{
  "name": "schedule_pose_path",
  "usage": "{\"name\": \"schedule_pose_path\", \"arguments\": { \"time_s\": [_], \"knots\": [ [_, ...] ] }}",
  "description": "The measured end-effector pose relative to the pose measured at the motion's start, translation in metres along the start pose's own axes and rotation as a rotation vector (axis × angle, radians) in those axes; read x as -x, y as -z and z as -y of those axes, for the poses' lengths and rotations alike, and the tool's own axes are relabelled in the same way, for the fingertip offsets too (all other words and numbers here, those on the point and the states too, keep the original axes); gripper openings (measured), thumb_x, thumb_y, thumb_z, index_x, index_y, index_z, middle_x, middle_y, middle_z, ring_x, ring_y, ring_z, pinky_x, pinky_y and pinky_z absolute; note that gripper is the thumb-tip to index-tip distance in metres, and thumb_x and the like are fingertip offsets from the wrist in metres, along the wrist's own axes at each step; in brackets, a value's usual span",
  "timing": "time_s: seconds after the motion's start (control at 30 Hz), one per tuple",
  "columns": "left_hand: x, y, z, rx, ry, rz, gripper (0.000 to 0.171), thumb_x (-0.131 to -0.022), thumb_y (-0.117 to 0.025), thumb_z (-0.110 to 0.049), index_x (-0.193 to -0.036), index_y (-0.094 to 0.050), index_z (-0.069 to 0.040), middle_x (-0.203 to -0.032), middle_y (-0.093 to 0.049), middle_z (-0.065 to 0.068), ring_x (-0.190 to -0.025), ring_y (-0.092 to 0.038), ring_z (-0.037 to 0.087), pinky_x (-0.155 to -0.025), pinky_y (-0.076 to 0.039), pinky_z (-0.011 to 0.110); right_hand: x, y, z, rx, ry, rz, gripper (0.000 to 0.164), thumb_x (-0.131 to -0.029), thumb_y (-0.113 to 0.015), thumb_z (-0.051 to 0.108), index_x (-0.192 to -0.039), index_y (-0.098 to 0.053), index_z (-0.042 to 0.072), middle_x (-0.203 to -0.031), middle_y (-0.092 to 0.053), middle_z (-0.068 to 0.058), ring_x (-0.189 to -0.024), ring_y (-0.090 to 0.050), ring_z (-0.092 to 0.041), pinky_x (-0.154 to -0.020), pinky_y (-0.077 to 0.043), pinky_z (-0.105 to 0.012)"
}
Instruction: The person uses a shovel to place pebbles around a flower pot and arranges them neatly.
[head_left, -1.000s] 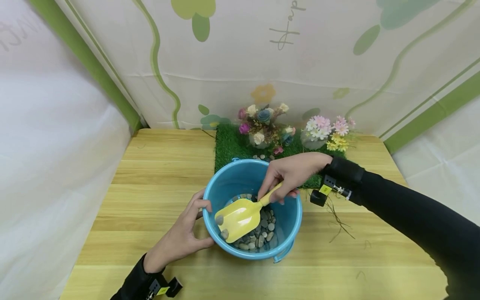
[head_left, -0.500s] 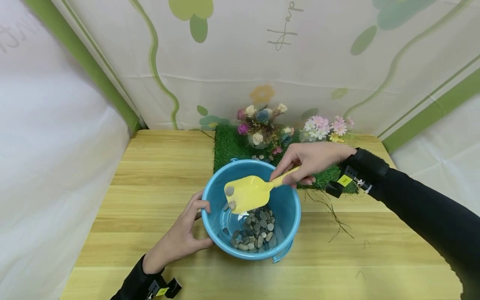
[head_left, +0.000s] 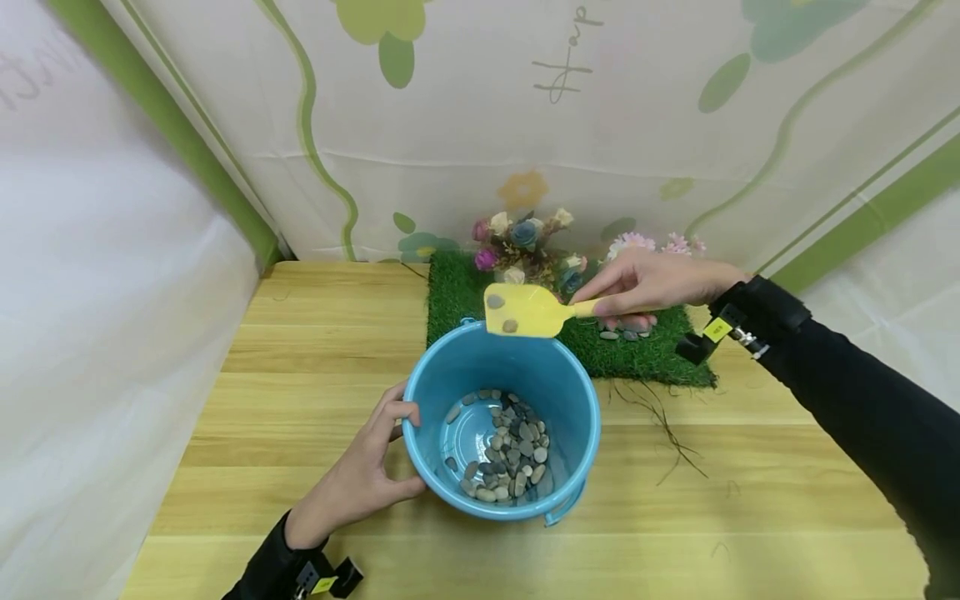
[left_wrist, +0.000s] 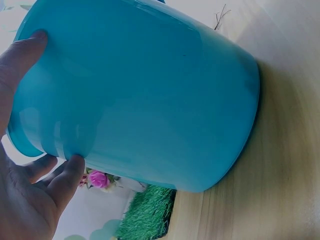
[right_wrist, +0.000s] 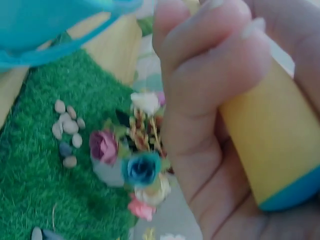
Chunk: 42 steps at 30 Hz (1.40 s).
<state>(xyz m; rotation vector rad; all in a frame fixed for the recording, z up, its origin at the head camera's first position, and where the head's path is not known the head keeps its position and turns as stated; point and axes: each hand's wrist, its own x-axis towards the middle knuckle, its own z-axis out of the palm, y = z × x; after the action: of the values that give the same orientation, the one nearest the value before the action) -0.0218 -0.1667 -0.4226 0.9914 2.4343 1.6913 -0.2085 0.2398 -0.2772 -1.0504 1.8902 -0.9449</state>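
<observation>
A blue bucket [head_left: 573, 408] stands on the wooden table, with many grey and pale pebbles [head_left: 517, 458] across its bottom. My left hand [head_left: 356, 479] grips its left side, fingers over the rim and thumb on the outer wall; the left wrist view shows the bucket's side [left_wrist: 150, 90] filling most of the picture. My right hand [head_left: 648, 283] holds a yellow toy shovel [head_left: 536, 312] by its handle, above the bucket's far rim. Two pebbles [head_left: 495, 301] lie on the shovel's blade. In the right wrist view the fingers curl round the yellow handle [right_wrist: 275, 140], which ends in blue.
Behind the bucket lies a green artificial grass mat [head_left: 457, 287] bearing a vase of mixed flowers [head_left: 525, 233], pink flowers [head_left: 633, 242] and small pebbles [right_wrist: 67, 125]. Thin dry twigs [head_left: 667, 429] lie right of the bucket. A printed cloth [head_left: 450, 108] hangs behind the table.
My right hand has lifted the shovel out of the bucket, moving away and to the right, with two pebbles still on the blade. The left hand stays at the rim.
</observation>
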Motion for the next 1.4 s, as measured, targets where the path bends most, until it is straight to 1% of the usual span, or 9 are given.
{"name": "schedule_pose_path", "arguments": {
  "time_s": [0.13,0.27,0.33,0.47,0.6,0.67,0.93,1.13,1.4],
  "knots": [
    [0.0,0.0,0.0,-0.003,0.004,-0.003,0.062,-0.079,-0.087,-0.011,-0.117,-0.038,-0.014,-0.158,-0.027,0.014,-0.138,-0.038,0.043,-0.096,-0.053,0.052,0.01,0.007,-0.013,0.022,-0.001,-0.041,0.034,-0.108,-0.048,0.007,-0.141,-0.058,0.003,-0.088,-0.068,-0.012,-0.054,-0.05,-0.03,-0.05,-0.052,-0.034],
    [-0.001,0.0,-0.001,-0.006,0.004,-0.005,0.062,-0.079,-0.088,-0.009,-0.117,-0.038,-0.014,-0.158,-0.027,0.015,-0.138,-0.038,0.043,-0.095,-0.053,0.052,0.017,0.012,-0.028,-0.012,-0.008,-0.077,0.034,-0.109,-0.047,0.005,-0.141,-0.056,-0.002,-0.09,-0.065,-0.015,-0.056,-0.049,-0.03,-0.051,-0.051,-0.035],
    [-0.001,0.0,-0.001,-0.006,0.003,-0.005,0.063,-0.078,-0.088,-0.009,-0.117,-0.038,-0.014,-0.158,-0.027,0.015,-0.137,-0.038,0.044,-0.095,-0.053,0.052,0.019,0.014,-0.035,-0.032,-0.038,-0.103,0.034,-0.108,-0.048,0.006,-0.14,-0.056,-0.003,-0.09,-0.064,-0.017,-0.056,-0.048,-0.03,-0.051,-0.05,-0.034],
    [-0.002,0.001,-0.001,-0.012,0.003,-0.006,0.063,-0.078,-0.088,-0.009,-0.117,-0.038,-0.014,-0.157,-0.028,0.015,-0.137,-0.039,0.043,-0.095,-0.054,0.052,0.023,0.014,-0.048,-0.029,-0.153,-0.157,0.036,-0.108,-0.053,0.014,-0.139,-0.057,-0.003,-0.089,-0.064,-0.017,-0.057,-0.05,-0.027,-0.056,-0.052,-0.033],
    [-0.002,0.001,-0.001,-0.014,0.004,-0.007,0.064,-0.078,-0.088,-0.007,-0.117,-0.038,-0.014,-0.158,-0.028,0.015,-0.137,-0.038,0.043,-0.095,-0.054,0.051,0.021,0.01,-0.064,-0.048,-0.231,-0.168,0.038,-0.107,-0.054,0.018,-0.139,-0.057,-0.002,-0.09,-0.065,-0.018,-0.06,-0.052,-0.029,-0.058,-0.053,-0.036],
    [-0.002,0.001,-0.001,-0.013,0.002,-0.008,0.064,-0.077,-0.088,-0.006,-0.117,-0.038,-0.014,-0.158,-0.028,0.015,-0.138,-0.038,0.043,-0.095,-0.054,0.052,0.018,0.007,-0.072,-0.066,-0.243,-0.168,0.038,-0.107,-0.055,0.019,-0.138,-0.058,-0.003,-0.09,-0.065,-0.019,-0.06,-0.052,-0.03,-0.058,-0.052,-0.037],
    [-0.001,0.0,0.001,-0.001,-0.002,-0.008,0.063,-0.078,-0.088,-0.007,-0.117,-0.038,-0.014,-0.158,-0.027,0.016,-0.137,-0.038,0.045,-0.095,-0.053,0.053,0.003,-0.01,-0.1,-0.129,-0.264,-0.161,0.04,-0.108,-0.054,0.021,-0.138,-0.057,-0.005,-0.092,-0.064,-0.019,-0.061,-0.048,-0.024,-0.058,-0.047,-0.039],
    [0.0,-0.001,0.002,-0.002,-0.006,-0.011,0.064,-0.077,-0.088,-0.006,-0.117,-0.039,-0.014,-0.157,-0.028,0.018,-0.136,-0.039,0.047,-0.094,-0.053,0.054,-0.01,-0.017,-0.104,-0.056,-0.338,-0.207,0.04,-0.109,-0.052,0.024,-0.133,-0.06,-0.005,-0.09,-0.065,-0.019,-0.063,-0.05,-0.025,-0.059,-0.049,-0.038],
    [0.0,-0.001,0.002,-0.001,-0.006,-0.008,0.065,-0.076,-0.088,-0.004,-0.117,-0.038,-0.013,-0.158,-0.027,0.017,-0.137,-0.038,0.045,-0.095,-0.053,0.054,-0.026,-0.021,-0.089,-0.042,-0.418,-0.279,0.034,-0.109,-0.048,0.017,-0.13,-0.063,-0.006,-0.099,-0.068,-0.024,-0.068,-0.059,-0.026,-0.063,-0.053,-0.039]
  ]
}}
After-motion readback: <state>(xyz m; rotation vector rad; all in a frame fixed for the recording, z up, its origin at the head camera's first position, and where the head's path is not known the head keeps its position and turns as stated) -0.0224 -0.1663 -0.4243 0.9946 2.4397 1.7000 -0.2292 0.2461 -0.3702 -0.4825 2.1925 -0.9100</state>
